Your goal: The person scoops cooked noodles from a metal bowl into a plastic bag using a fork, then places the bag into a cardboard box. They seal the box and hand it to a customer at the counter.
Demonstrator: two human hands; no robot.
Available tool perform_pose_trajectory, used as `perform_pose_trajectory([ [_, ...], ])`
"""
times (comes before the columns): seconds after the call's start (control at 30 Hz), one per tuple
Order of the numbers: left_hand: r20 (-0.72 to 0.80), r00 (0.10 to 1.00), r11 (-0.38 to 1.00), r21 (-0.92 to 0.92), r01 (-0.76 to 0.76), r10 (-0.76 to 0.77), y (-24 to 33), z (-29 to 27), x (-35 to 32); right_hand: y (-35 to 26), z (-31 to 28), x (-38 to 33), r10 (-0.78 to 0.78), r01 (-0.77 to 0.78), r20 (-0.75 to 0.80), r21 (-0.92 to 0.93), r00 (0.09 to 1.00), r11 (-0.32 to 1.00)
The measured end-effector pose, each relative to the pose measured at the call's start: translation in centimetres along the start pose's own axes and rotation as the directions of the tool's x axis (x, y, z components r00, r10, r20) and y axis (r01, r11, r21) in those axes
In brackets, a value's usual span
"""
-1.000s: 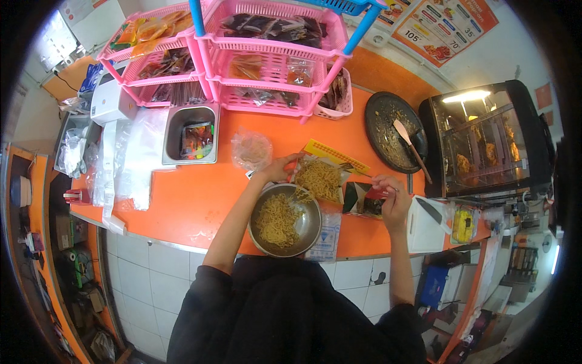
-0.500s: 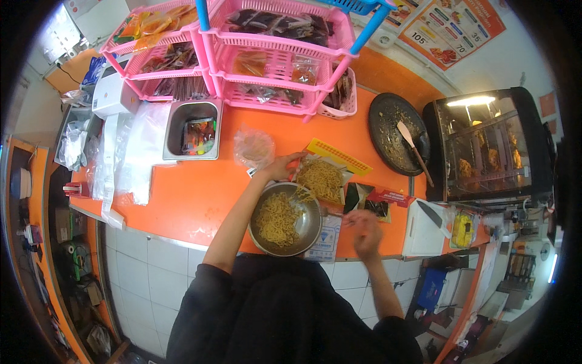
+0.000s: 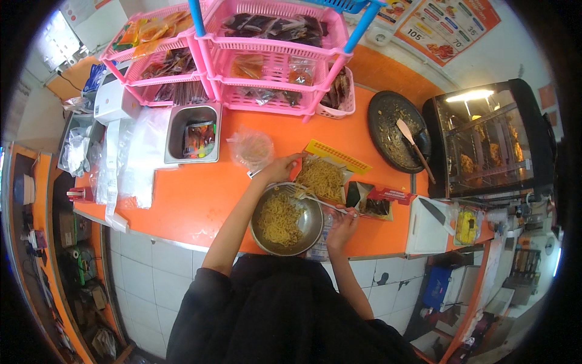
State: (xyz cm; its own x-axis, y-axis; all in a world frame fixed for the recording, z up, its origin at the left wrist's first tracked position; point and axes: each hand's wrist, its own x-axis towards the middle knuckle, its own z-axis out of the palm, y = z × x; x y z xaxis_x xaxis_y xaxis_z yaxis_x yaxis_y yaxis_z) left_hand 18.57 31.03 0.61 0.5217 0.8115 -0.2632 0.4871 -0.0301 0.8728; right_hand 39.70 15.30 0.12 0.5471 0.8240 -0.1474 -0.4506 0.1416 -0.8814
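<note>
My right hand [image 3: 343,228] is closed around the handle of a fork [image 3: 320,201]. The fork's tines reach over a steel bowl [image 3: 311,229], near its far rim. Yellow noodles [image 3: 279,219] lie inside the bowl, mostly on its left side. Just beyond it, my left hand [image 3: 282,169] grips the left edge of an opened food box [image 3: 347,176], fingers at its far corner. More noodles [image 3: 320,178] fill that box, whose yellow patterned flap [image 3: 337,156] stands at the back. A red-and-dark packet [image 3: 377,206] rests to the box's right.
Pink basket racks [image 3: 267,73] stand at the back, beside a steel container [image 3: 194,159]. A plastic bag [image 3: 252,149] lies left of the box. To the right are a black pan [image 3: 388,130] with a spatula [image 3: 412,141], a lit display case [image 3: 482,145] and a knife [image 3: 435,213] on a white board [image 3: 419,233].
My right hand has moved left toward the bowl, bringing the fork over its far rim. The left hand stays at the box's edge.
</note>
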Motion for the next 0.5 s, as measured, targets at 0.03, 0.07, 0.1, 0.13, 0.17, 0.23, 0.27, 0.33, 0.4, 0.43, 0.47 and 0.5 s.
perform_pose_trajectory([
  [0.03, 0.031, 0.999, 0.998, -0.035, 0.045, -0.044, 0.7, -0.2, -0.2, -0.3, -0.4, 0.3, 0.025, -0.024, -0.026, 0.042, 0.999, 0.999],
  [0.07, -0.020, 1.000, 0.999, -0.037, 0.022, -0.023, 0.8, -0.1, -0.6, -1.0, -0.8, 0.8, 0.018, -0.018, 0.000, 0.059, 1.000, 0.998],
  [0.1, -0.068, 0.998, 0.999, -0.037, 0.001, -0.004, 0.7, 0.2, -1.0, -1.8, -1.1, 1.3, 0.012, -0.014, 0.025, 0.078, 1.000, 0.997],
  [0.13, -0.116, 0.993, 0.999, -0.036, -0.020, 0.016, 0.5, 0.4, -1.5, -2.6, -1.3, 1.8, 0.005, -0.010, 0.049, 0.096, 0.999, 0.995],
  [0.17, -0.179, 0.979, 0.994, -0.049, -0.102, 0.092, 0.2, 0.8, -1.9, -3.8, -0.8, 2.1, -0.021, 0.019, 0.027, 0.065, 0.999, 0.998],
  [0.23, -0.311, 0.922, 0.963, -0.061, -0.263, 0.232, -0.7, 1.6, -3.0, -7.0, 1.2, 2.8, -0.072, 0.072, -0.010, 0.001, 0.997, 0.997],
  [0.27, -0.294, 0.934, 0.971, -0.060, -0.231, 0.204, -0.2, 1.6, -3.9, -8.3, 1.3, 3.6, -0.107, 0.107, 0.026, 0.004, 0.994, 0.994],
  [0.33, -0.263, 0.954, 0.985, -0.051, -0.163, 0.145, 2.2, 0.7, -6.4, -10.5, 1.5, 5.3, -0.174, 0.173, 0.100, 0.017, 0.980, 0.985],
  [0.4, -0.308, 0.945, 0.991, -0.035, -0.127, 0.110, 3.3, 0.5, -8.6, -13.0, 3.5, 5.5, -0.270, 0.275, 0.129, -0.025, 0.954, 0.961],
  [0.43, -0.331, 0.939, 0.994, -0.029, -0.108, 0.092, 3.5, 0.6, -9.5, -13.6, 4.2, 5.7, -0.316, 0.325, 0.144, -0.045, 0.938, 0.945],
  [0.47, -0.386, 0.916, 0.992, -0.022, -0.128, 0.109, 3.8, 0.8, -10.4, -14.0, 4.4, 6.0, -0.324, 0.353, 0.214, -0.115, 0.922, 0.929],
  [0.5, -0.441, 0.889, 0.989, -0.015, -0.145, 0.124, 3.9, 1.1, -11.2, -14.2, 4.6, 6.3, -0.323, 0.381, 0.283, -0.181, 0.903, 0.907],
])
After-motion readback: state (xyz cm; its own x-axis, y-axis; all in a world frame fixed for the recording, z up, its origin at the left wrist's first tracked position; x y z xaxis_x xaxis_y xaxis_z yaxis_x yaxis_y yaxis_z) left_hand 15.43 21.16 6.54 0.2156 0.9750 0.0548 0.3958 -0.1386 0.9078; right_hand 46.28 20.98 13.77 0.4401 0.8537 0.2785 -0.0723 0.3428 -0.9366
